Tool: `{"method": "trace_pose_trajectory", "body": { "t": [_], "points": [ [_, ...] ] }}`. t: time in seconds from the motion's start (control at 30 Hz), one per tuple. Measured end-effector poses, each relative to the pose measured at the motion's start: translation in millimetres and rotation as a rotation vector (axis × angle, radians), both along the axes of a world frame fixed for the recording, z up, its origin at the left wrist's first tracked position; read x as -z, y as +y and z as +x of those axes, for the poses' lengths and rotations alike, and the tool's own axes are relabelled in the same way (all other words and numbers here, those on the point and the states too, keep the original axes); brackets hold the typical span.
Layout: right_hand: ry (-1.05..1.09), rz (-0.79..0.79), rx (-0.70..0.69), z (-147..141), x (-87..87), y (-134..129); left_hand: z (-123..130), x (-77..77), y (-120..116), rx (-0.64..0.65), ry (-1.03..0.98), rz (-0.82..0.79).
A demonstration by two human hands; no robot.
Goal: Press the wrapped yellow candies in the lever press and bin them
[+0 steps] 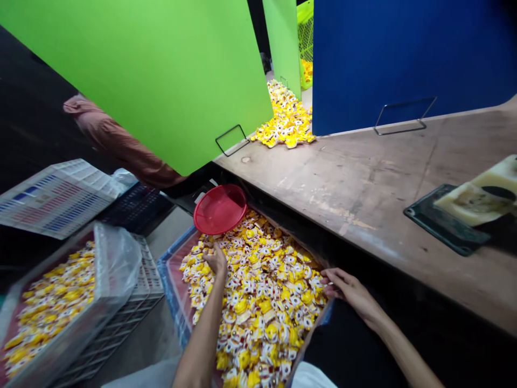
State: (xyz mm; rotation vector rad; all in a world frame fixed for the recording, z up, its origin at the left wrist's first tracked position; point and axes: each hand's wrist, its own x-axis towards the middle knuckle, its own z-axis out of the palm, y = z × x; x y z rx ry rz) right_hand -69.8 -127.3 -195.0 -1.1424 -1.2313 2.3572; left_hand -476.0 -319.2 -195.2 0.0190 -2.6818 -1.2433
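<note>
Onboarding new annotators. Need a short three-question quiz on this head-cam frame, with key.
1. True or false: the round red plastic dish rests at the far edge of the blue-rimmed crate holding yellow-and-white pieces.
2. What colour is the tall flat panel beyond the worn wooden bench, closest to the flat dark tray? A green, B blue, C red.
3. Which is nearer the dish: the left hand or the right hand?

Key: 1 true; 2 B; 3 left hand.
</note>
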Motion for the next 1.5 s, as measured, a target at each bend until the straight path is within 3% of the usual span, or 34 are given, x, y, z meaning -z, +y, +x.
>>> {"method": "trace_pose_trajectory", "body": {
  "t": [0.07, 0.1, 0.13, 0.17, 0.23, 0.3, 0.43, 0.53, 0.57, 0.67, 0.73, 0.8, 0.87, 0.97, 1.07, 1.17, 1.33, 1.5],
  "points": [
    [-0.004, -0.006, 0.027, 4.7, 2.6, 0.9, 53.9, 31.8, -31.8, 0.129, -0.006, -0.086],
    [-0.003, -0.01, 0.041, 7.1, 4.3, 1.1, 79.6, 50.6, -47.5, 0.25, -0.016, -0.143],
    [0.0, -0.011, 0.059, 9.2, 6.1, 1.2, 101.6, 69.4, -61.4, 0.472, 0.0, -0.302],
    [0.004, -0.016, 0.066, 11.1, 7.7, 1.1, 118.4, 86.4, -72.0, 0.636, 0.032, -0.441],
    [0.008, -0.017, 0.071, 13.6, 10.0, 0.3, 132.0, 109.2, -78.7, 0.767, 0.099, -0.628],
    [0.005, -0.009, 0.067, 14.6, 10.1, -1.2, 120.6, 112.9, -62.2, 0.756, 0.15, -0.711],
    [0.006, 0.022, 0.035, 15.7, 5.6, -2.7, 74.5, 86.4, 14.9, 0.763, 0.163, -0.685],
    [0.019, 0.015, 0.078, 20.7, 3.1, -0.8, 74.7, 75.7, 63.5, 0.704, 0.175, -0.613],
    [0.03, 0.006, 0.106, 23.3, 3.3, 0.1, 82.8, 77.9, 71.9, 0.767, 0.199, -0.6],
    [0.056, -0.012, 0.198, 33.8, 7.3, 1.4, 107.3, 96.9, 75.5, 1.131, 0.287, -0.602],
    [0.055, -0.032, 0.24, 42.3, 11.8, 1.1, 108.3, 110.3, 71.1, 1.26, 0.31, -0.621],
    [0.046, -0.061, 0.265, 50.6, 15.1, 1.3, 92.7, 116.9, 70.5, 1.255, 0.302, -0.635],
    [0.041, -0.087, 0.288, 56.9, 14.5, 2.9, 66.3, 115.8, 75.1, 1.166, 0.282, -0.642],
    [0.048, -0.121, 0.328, 60.3, 6.1, 5.7, 25.8, 105.8, 82.8, 0.963, 0.223, -0.656],
    [0.067, -0.14, 0.32, 61.1, -0.7, 6.9, 3.8, 93.8, 77.5, 0.841, 0.157, -0.681],
    [0.075, -0.14, 0.318, 66.0, 5.2, 7.2, 7.2, 85.4, 52.6, 0.808, 0.138, -0.705],
    [0.061, -0.161, 0.284, 74.5, 25.4, 12.2, 34.2, 85.7, -5.6, 0.784, 0.148, -0.73],
    [0.055, -0.15, 0.243, 76.8, 21.9, 12.7, 12.4, 65.9, -70.2, 0.524, -0.005, -0.727]
  ]
}}
